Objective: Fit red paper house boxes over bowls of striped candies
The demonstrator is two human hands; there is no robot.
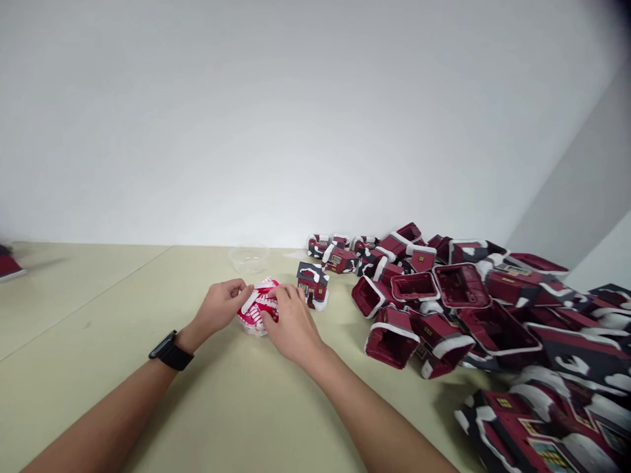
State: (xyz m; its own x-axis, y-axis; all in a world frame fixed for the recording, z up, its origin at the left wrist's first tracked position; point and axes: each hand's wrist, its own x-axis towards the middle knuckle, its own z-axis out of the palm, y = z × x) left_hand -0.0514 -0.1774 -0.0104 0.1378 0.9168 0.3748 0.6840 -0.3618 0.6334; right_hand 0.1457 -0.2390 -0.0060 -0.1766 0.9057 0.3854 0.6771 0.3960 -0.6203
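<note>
Small red-and-white striped pieces [255,310] are heaped in a clear, shallow container [256,331] on the table; their exact kind is too small to tell. My left hand [221,307], with a black watch on its wrist, is closed in a pinch at the heap's left side, by a white-edged piece. Over the right side of the heap my right hand [290,323] curls its thumb and fingers onto the pieces, hiding part of them. Just beyond my right fingers stands a small dark-red toy house [312,286] with a grey, snow-patched roof.
Many dark-red, snow-trimmed houses [414,287] are piled along the right side, several on their sides with hollow bottoms showing. An empty-looking clear bowl [249,260] stands near the wall [246,131]. At the far left edge, part of another red item [8,265] shows on the table [98,309].
</note>
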